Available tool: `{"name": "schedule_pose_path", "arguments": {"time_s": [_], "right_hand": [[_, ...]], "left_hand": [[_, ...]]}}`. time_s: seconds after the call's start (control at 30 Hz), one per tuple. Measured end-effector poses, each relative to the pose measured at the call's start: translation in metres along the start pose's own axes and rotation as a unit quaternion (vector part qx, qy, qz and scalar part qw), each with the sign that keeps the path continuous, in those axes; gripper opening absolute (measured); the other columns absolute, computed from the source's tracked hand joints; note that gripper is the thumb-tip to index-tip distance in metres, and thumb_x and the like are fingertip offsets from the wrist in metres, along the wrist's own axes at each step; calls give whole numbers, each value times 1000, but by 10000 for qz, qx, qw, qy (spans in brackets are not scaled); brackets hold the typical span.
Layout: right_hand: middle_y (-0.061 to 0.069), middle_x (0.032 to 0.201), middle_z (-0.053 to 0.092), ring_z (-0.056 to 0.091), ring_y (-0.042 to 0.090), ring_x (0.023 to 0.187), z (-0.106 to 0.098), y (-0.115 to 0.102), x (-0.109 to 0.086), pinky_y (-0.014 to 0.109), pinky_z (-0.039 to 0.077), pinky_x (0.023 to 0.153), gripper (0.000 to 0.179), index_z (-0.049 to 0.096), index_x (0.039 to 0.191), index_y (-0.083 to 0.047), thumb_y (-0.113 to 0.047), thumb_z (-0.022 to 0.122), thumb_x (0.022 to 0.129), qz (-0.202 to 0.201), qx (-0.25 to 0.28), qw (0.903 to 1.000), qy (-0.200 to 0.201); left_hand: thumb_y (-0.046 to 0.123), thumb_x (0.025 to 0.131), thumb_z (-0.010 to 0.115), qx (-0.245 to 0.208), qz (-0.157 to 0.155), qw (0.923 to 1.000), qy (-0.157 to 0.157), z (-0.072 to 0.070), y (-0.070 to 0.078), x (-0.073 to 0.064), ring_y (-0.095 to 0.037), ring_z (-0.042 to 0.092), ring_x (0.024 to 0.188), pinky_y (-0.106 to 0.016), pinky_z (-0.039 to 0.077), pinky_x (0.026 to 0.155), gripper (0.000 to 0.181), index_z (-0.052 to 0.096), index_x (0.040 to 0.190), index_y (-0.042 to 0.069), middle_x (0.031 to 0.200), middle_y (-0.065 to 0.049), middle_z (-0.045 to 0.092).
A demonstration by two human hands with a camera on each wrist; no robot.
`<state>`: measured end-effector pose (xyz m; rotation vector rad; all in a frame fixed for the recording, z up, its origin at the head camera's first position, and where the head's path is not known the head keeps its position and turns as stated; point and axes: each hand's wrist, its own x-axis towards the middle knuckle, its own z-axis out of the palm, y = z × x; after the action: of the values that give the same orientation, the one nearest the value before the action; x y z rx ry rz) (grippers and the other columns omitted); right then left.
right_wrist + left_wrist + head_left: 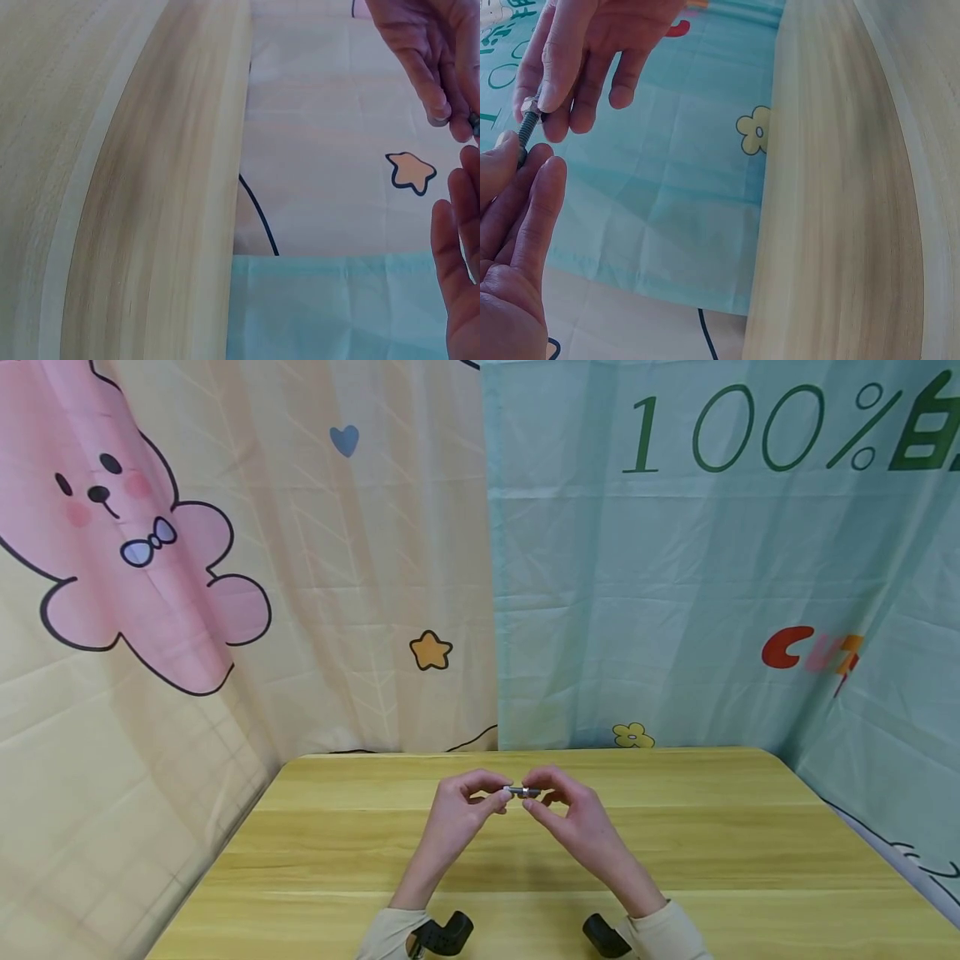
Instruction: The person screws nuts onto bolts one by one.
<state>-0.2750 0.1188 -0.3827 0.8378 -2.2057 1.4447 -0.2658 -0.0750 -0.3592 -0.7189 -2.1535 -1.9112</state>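
A small metal bolt is held up over the table between both hands. My left hand pinches it at its head end with thumb and fingers. On the threaded shank sits a hex nut, and the thumb and forefinger of my right hand are at it, on either side. The right hand's other fingers hang loosely bent beneath in the left wrist view. Only a sliver of the bolt shows at the right edge of the right wrist view; fingers hide the far end of the shank.
Under the hands spreads a wooden table with light grain. Printed curtains, a cream one on the left and a teal one on the right, hang behind its back edge. Black wrist mounts sit at both sleeves.
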Motion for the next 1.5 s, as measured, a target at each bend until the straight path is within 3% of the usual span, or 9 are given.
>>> {"name": "schedule_pose_path", "arguments": {"time_s": [0.27,0.47,0.6,0.7,0.8,0.97,1.3,1.5], "right_hand": [[-11,97,68,67,9,90,0,7,-1,35,55,81,13,68,106,-21,-29,67,95,259,-75,9996,22],[-11,84,70,68,14,83,2,8,-2,35,53,75,16,70,98,-22,-34,60,99,503,1,9987,14],[-8,87,71,68,18,87,2,8,-2,35,52,75,21,71,99,-22,-39,58,99,702,99,9975,-20],[-8,100,69,65,16,96,2,9,-2,34,53,81,19,70,108,-21,-35,61,98,708,148,9974,-46],[-6,110,66,62,14,102,2,9,-1,33,54,84,21,65,116,-19,-22,67,96,514,216,9984,-49],[0,110,65,62,16,98,2,11,-1,33,55,83,26,63,116,-14,-8,70,92,141,300,9994,-69],[-2,99,69,66,12,90,0,9,0,36,56,83,16,66,109,-15,-24,66,96,382,278,9988,-116],[-1,88,68,66,18,82,2,11,-1,32,55,76,15,68,97,-15,-27,61,99,463,321,9984,-51]], "left_hand": [[-1,91,68,-20,-7,10000,-2,0,0,-1,-28,66,75,-33,59,73,9,72,98,-4,90,-13,69],[-1,91,68,-42,-4,10000,-24,1,1,-1,-32,67,76,-32,59,73,9,72,98,-4,91,-13,69],[-1,91,68,-49,11,10000,-30,2,1,0,-31,67,76,-32,59,73,9,71,98,-5,91,-14,69],[-1,91,68,-33,-14,10000,-32,2,0,0,-31,67,76,-33,59,73,9,72,98,-5,91,-13,69],[-1,91,68,10,-38,10000,27,2,0,0,-31,67,76,-33,59,73,9,72,98,-4,90,-12,69],[0,90,69,-23,-61,9999,150,2,0,0,-30,66,74,-33,59,72,8,73,97,-3,90,-11,69],[0,90,69,1,-8,9999,119,1,2,0,-32,66,75,-34,59,73,8,72,97,-3,89,-13,69],[0,90,69,-12,-48,10000,17,1,1,-1,-34,67,77,-37,59,74,8,72,97,-2,91,-13,69]]}}
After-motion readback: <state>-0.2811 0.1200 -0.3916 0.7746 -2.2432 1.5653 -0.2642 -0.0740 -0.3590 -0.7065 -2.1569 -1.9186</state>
